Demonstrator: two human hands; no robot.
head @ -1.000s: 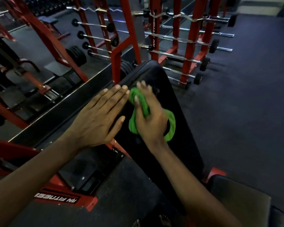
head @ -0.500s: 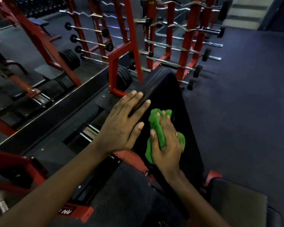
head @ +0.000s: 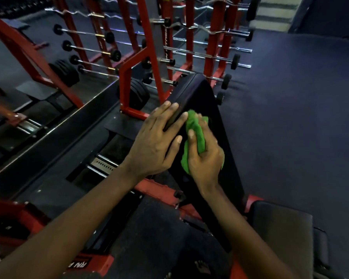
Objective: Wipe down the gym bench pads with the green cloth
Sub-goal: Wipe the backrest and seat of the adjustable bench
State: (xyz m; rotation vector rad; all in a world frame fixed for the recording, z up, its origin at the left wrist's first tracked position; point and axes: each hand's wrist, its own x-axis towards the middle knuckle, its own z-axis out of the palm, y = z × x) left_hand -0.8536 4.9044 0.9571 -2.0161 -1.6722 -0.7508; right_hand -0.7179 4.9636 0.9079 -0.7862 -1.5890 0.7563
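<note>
Green cloth point(head: 194, 133) is bunched in my right hand point(head: 205, 158), fingers and thumb curled round it, and pressed onto the middle of the sloping back pad point(head: 226, 141). My left hand point(head: 155, 141) lies flat just beside it on the pad's left edge, fingers straight and holding nothing, touching the cloth or very nearly so. The back pad's long axis runs straight away from my hands, from its lower end by my forearms up to its rounded top end. I judge the next stroke goes lengthwise, and the right hand, holding the cloth, is the one placed to make it. Beyond the pad's top end stands a red barbell rack point(head: 214, 37). To the pad's lower right is the seat pad point(head: 280, 232), apart from the cloth. Part of the cloth is hidden under my palm, and my right forearm covers the pad's lower stretch. The seat pad runs off the bottom of the view, and the back pad is too dark to tell wiped from unwiped.
</note>
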